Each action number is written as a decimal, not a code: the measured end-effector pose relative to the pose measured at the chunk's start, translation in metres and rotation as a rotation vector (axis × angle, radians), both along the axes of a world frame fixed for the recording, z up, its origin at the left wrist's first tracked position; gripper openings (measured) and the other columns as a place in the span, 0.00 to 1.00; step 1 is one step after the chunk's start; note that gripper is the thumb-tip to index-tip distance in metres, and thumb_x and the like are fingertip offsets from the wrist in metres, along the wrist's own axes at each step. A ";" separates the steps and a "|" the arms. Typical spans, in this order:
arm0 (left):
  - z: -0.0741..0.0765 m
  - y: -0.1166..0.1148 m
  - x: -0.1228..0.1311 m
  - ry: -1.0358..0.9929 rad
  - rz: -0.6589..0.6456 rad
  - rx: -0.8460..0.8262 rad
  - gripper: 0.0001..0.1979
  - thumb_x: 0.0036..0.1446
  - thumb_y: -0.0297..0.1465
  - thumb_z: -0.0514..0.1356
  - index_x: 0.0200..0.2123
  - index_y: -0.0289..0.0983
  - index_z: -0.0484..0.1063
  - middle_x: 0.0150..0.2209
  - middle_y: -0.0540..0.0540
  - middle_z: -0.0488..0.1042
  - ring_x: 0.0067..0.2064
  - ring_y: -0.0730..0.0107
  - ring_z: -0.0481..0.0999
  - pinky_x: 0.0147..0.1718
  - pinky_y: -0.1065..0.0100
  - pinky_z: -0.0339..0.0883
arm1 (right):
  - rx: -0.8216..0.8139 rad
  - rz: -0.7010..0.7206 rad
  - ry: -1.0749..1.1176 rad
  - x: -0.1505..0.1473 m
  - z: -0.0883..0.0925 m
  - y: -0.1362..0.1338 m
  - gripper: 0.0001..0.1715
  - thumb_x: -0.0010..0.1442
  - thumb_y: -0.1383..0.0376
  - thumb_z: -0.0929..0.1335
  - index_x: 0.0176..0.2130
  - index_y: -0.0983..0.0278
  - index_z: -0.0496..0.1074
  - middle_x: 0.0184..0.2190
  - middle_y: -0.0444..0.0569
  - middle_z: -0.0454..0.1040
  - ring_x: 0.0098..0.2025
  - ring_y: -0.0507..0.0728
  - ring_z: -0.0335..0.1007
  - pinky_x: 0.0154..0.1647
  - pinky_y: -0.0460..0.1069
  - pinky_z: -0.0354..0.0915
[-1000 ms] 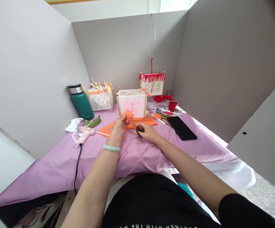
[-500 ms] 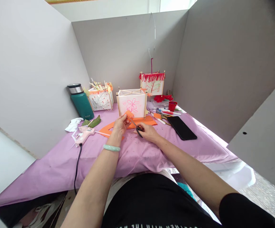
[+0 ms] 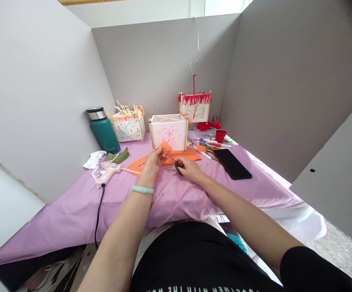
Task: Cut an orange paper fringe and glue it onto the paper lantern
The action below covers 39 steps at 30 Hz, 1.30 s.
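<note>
Between the fingers of my left hand [image 3: 155,159] is a small piece of orange paper [image 3: 165,146], its edge cut into fringe-like strips. My right hand [image 3: 190,168] is closed round the black handles of a pair of scissors [image 3: 178,166], and the blades reach up to the fringed edge. Beneath both hands, more orange paper [image 3: 189,155] lies flat on the purple cloth. Just behind them stands a white box lantern [image 3: 176,132] with stick corners and a pink flower drawn on its front.
At left are a pink glue gun [image 3: 108,173], a green bottle [image 3: 104,132] and a lantern full of sticks [image 3: 129,127]. At right lie a black phone [image 3: 233,163], pens and a red cup [image 3: 220,136]. A red-fringed lantern [image 3: 195,108] hangs behind. Grey panels enclose the table.
Almost nothing differs; both hands keep their places, with the scissors still at the fringed orange paper.
</note>
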<state>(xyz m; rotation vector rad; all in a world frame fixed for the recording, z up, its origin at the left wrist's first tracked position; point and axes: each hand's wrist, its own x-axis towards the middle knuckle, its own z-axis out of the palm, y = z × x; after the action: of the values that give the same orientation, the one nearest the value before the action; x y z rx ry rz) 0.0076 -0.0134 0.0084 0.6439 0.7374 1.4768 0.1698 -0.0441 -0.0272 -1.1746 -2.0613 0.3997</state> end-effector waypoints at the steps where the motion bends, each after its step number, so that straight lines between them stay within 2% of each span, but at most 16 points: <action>1: 0.000 0.000 0.000 -0.001 0.003 -0.005 0.06 0.52 0.24 0.60 0.24 0.33 0.67 0.19 0.53 0.67 0.18 0.81 0.64 0.22 0.75 0.64 | 0.001 0.000 0.000 0.000 0.000 0.000 0.18 0.54 0.54 0.68 0.41 0.63 0.70 0.25 0.42 0.71 0.25 0.49 0.63 0.27 0.43 0.53; 13: 0.001 -0.002 0.001 0.033 -0.025 0.001 0.06 0.53 0.23 0.58 0.25 0.33 0.67 0.19 0.52 0.67 0.18 0.81 0.63 0.22 0.75 0.63 | -0.005 -0.007 0.029 0.000 0.001 -0.002 0.20 0.53 0.52 0.68 0.40 0.63 0.70 0.26 0.43 0.71 0.27 0.50 0.63 0.27 0.43 0.54; 18: 0.000 -0.002 0.000 0.067 -0.055 0.015 0.05 0.50 0.23 0.61 0.24 0.33 0.66 0.19 0.53 0.65 0.18 0.81 0.63 0.23 0.74 0.64 | -0.008 -0.004 0.036 0.000 0.002 -0.002 0.19 0.53 0.53 0.68 0.40 0.63 0.70 0.26 0.43 0.72 0.26 0.50 0.64 0.28 0.43 0.54; 31: 0.003 -0.004 0.001 0.077 -0.035 -0.029 0.06 0.51 0.24 0.59 0.23 0.33 0.66 0.18 0.53 0.65 0.18 0.81 0.63 0.22 0.75 0.63 | 0.013 -0.004 0.021 0.001 0.000 0.000 0.19 0.53 0.53 0.68 0.40 0.63 0.70 0.26 0.43 0.72 0.26 0.50 0.64 0.28 0.43 0.54; 39: -0.002 0.000 -0.001 0.096 -0.054 0.013 0.03 0.51 0.24 0.59 0.27 0.33 0.67 0.19 0.53 0.66 0.18 0.80 0.64 0.22 0.74 0.63 | 0.000 -0.011 0.036 0.000 0.001 -0.001 0.20 0.53 0.52 0.68 0.40 0.63 0.70 0.26 0.44 0.72 0.27 0.50 0.65 0.28 0.44 0.55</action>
<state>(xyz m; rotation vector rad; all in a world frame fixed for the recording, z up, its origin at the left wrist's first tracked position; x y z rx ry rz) 0.0065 -0.0130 0.0064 0.7434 0.7786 1.4096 0.1700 -0.0452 -0.0266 -1.1699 -2.0228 0.4122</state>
